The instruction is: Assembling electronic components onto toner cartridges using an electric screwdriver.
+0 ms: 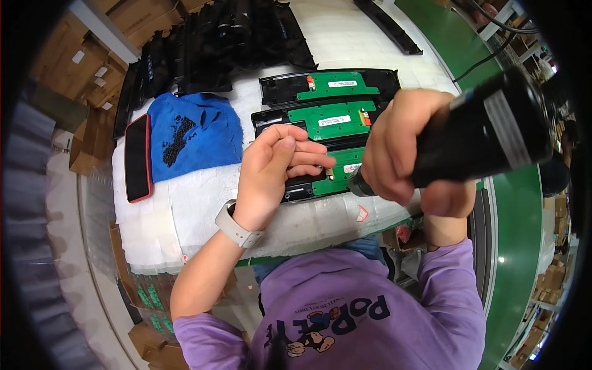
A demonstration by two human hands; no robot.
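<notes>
My right hand is wrapped round a black power screwdriver, its body up to the right and its nose pointing down-left at the nearest panel. My left hand, palm partly up, is over the left part of that panel. Its fingers are curled with the thumb against them, and what they hold, if anything, is hidden. Three black plastic panels with green circuit boards lie in a stack of rows: a far board, a middle board and a near board, partly covered by my hands.
Left of the panels, a blue cloth carries a pile of small black screws. A phone in a red case lies beside it. Many black plastic panels are heaped at the back left; one long strip lies at the back right.
</notes>
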